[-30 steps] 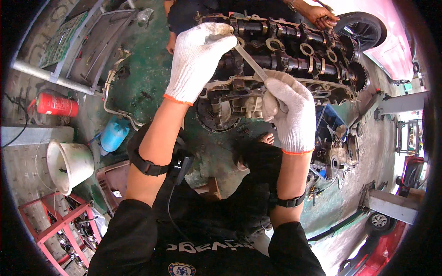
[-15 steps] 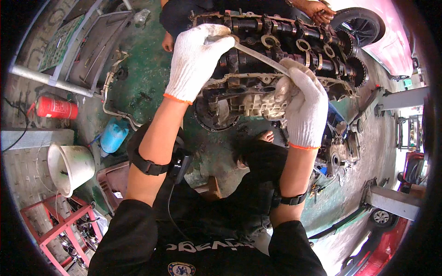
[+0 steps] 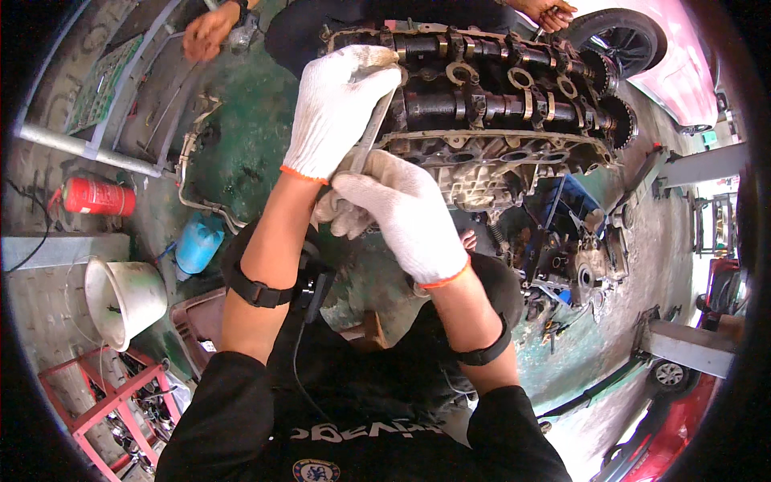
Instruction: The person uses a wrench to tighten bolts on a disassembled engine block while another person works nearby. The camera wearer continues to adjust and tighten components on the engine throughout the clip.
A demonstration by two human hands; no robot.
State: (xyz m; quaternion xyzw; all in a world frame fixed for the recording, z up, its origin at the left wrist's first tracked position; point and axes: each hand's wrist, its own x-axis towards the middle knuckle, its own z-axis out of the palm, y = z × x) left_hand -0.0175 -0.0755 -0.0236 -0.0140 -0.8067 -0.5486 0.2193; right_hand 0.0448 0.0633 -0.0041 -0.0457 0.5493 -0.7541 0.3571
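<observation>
A long silver wrench spans between my gloved hands at the left end of a cylinder head. My left hand pinches the wrench's far end, close to the camshafts; its head there is hidden by the glove. My right hand grips the near end, in front of the head's lower edge and beside my left wrist. Both hands wear white knit gloves with orange cuffs. The camshafts lie exposed, with dark lobes, bearing caps and sprockets at the right.
A co-worker's hands, one at upper left and one at upper right, flank the engine. Dismantled metal parts lie on the right. At left are a fire extinguisher, a blue jug, a white bucket and a red metal frame.
My right hand has swung left and toward me, turning the wrench from slanting rightward to pointing nearly at me. My left hand stays near the same spot. A co-worker's hand has appeared at upper left.
</observation>
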